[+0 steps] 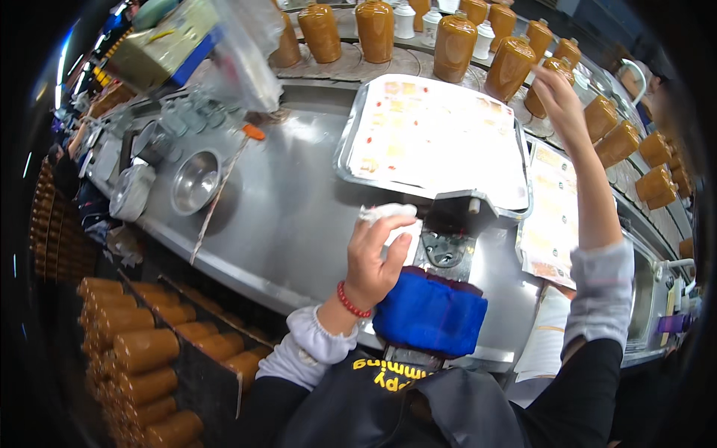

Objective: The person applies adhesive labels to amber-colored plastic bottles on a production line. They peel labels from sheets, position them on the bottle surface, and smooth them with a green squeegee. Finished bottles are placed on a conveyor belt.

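Note:
My left hand (376, 257) is closed around a crumpled white cloth (388, 211), just above the near side of the metal counter. A red bead bracelet circles that wrist. Far to the right, my right hand (560, 101) is raised with its fingers stretched out beside the glossy brown bottles. A brown bottle (535, 104) stands partly behind it; whether the fingertips touch it I cannot tell. Another brown bottle (511, 67) is just left of the hand. Between my arms sits a blue padded cloth block (432, 312), below a dark angled stand (461, 213).
A metal tray (342, 158) holds printed sheets of labels (433, 142); another label sheet (551, 209) lies to its right. A curved slatted conveyor (343, 66) carries several bottles. At left are a steel bowl (196, 183), an orange-handled tool (254, 132) and stacked brown bottles (146, 351).

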Demonstrator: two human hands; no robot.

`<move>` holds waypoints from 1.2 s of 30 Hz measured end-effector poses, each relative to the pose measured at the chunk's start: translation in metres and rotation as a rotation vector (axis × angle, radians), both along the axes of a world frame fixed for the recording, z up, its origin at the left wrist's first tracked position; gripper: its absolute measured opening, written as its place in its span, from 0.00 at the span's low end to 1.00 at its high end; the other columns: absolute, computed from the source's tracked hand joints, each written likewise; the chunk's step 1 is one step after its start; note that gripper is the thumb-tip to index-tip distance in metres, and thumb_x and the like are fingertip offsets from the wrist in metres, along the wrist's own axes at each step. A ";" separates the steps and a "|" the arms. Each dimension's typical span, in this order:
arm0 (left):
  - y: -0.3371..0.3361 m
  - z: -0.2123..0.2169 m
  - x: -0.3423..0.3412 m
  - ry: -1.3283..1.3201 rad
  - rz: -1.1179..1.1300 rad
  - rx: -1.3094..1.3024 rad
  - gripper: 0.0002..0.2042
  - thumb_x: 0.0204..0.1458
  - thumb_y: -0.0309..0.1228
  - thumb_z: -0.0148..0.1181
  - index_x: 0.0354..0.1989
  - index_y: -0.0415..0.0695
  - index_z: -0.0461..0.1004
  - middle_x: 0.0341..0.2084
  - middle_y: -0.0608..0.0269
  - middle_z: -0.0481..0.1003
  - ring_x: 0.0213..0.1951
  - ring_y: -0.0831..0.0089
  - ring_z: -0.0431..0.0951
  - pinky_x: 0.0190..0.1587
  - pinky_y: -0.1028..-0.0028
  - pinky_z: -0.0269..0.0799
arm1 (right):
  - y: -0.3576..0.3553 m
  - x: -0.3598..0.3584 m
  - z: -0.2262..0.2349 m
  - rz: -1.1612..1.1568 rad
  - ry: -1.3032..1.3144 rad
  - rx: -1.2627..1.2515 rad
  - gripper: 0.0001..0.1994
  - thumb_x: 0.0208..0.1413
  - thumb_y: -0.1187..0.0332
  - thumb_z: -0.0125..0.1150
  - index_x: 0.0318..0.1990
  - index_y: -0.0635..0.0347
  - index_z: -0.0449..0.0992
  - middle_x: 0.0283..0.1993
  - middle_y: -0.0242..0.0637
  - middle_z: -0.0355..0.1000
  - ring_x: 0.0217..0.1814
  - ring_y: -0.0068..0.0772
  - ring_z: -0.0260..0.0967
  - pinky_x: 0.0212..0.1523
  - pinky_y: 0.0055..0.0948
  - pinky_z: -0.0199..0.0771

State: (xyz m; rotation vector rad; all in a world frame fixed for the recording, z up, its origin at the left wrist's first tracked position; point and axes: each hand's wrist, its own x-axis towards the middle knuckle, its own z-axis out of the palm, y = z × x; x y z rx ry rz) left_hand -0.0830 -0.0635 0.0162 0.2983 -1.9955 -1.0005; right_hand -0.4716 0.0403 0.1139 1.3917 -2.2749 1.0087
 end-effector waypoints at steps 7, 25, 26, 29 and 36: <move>-0.006 0.001 0.008 -0.077 -0.099 0.184 0.06 0.58 0.26 0.59 0.41 0.42 0.79 0.37 0.53 0.79 0.40 0.53 0.77 0.46 0.63 0.73 | -0.176 -0.143 -0.018 -0.350 0.205 0.246 0.31 0.61 0.40 0.55 0.54 0.60 0.78 0.46 0.55 0.78 0.53 0.56 0.75 0.54 0.45 0.72; 0.008 -0.005 -0.005 0.155 -0.201 0.235 0.11 0.61 0.29 0.58 0.50 0.39 0.74 0.42 0.55 0.77 0.46 0.61 0.76 0.52 0.67 0.71 | 0.053 0.084 -0.007 0.212 -0.474 -0.317 0.23 0.65 0.55 0.53 0.57 0.66 0.75 0.53 0.42 0.74 0.55 0.33 0.71 0.57 0.30 0.69; 0.006 0.004 -0.004 0.152 -0.217 0.222 0.12 0.61 0.30 0.59 0.51 0.39 0.73 0.43 0.55 0.76 0.47 0.61 0.76 0.52 0.67 0.71 | 0.061 0.117 -0.008 0.256 -0.550 -0.290 0.23 0.66 0.56 0.53 0.57 0.66 0.75 0.53 0.42 0.74 0.54 0.33 0.71 0.56 0.30 0.69; 0.005 0.049 -0.013 0.040 -0.573 0.415 0.34 0.59 0.50 0.62 0.65 0.38 0.60 0.55 0.50 0.69 0.54 0.63 0.73 0.60 0.66 0.68 | 0.096 0.193 -0.001 0.332 -0.714 -0.258 0.22 0.66 0.57 0.52 0.57 0.66 0.74 0.52 0.41 0.74 0.53 0.32 0.71 0.55 0.29 0.69; 0.048 0.057 -0.014 -0.074 -1.076 1.184 0.31 0.57 0.41 0.66 0.63 0.38 0.62 0.50 0.59 0.73 0.51 0.75 0.74 0.54 0.71 0.72 | 0.101 0.229 -0.008 0.366 -1.047 -0.310 0.20 0.66 0.61 0.50 0.57 0.66 0.73 0.49 0.39 0.73 0.51 0.29 0.70 0.53 0.28 0.69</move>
